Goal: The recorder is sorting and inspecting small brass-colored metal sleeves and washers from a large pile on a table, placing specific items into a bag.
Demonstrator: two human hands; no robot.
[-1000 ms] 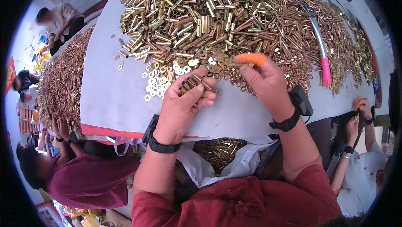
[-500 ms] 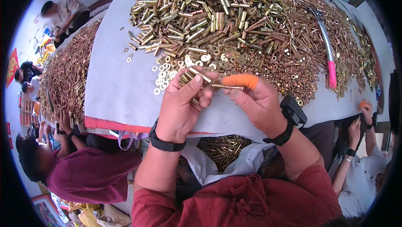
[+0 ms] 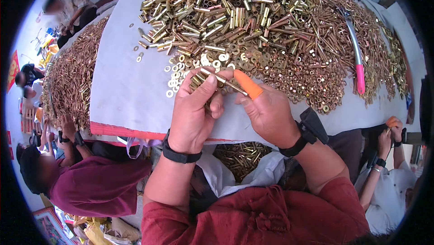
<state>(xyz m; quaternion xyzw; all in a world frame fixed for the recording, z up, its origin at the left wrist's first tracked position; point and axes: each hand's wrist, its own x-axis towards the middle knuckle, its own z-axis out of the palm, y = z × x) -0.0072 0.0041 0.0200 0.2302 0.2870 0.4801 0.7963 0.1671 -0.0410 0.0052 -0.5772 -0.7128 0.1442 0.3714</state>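
Grey sheeting covers the long table (image 3: 122, 86), and most of it is buried under a heap of brass sleeves (image 3: 217, 14), with a scatter of flat washers (image 3: 181, 71) spilling out toward the near edge. Both of the person's hands work just above that edge. The left hand (image 3: 194, 109) is closed round a small bundle of brass pieces, thumb and fingers pinched tight at the top. The right hand (image 3: 266, 114) is closed too, and its forefinger wears an orange finger cot (image 3: 247, 85) that presses against a slim bolt (image 3: 224, 81). That bolt bridges the gap between the two hands, its far end at the left fingertips, its near end under the orange tip.

To my eye the grip is the weak spot: the left hand is carrying several pieces at once, and one could slide out and drop among the loose washers directly beyond the knuckles, or over the table edge into the white bag of finished parts (image 3: 239, 156) below the wrists. The bolt could also twist off line if the right forefinger slips. Farther right, well apart from the hands, lies a pink-handled tool (image 3: 360, 80). Other workers sit at either side.
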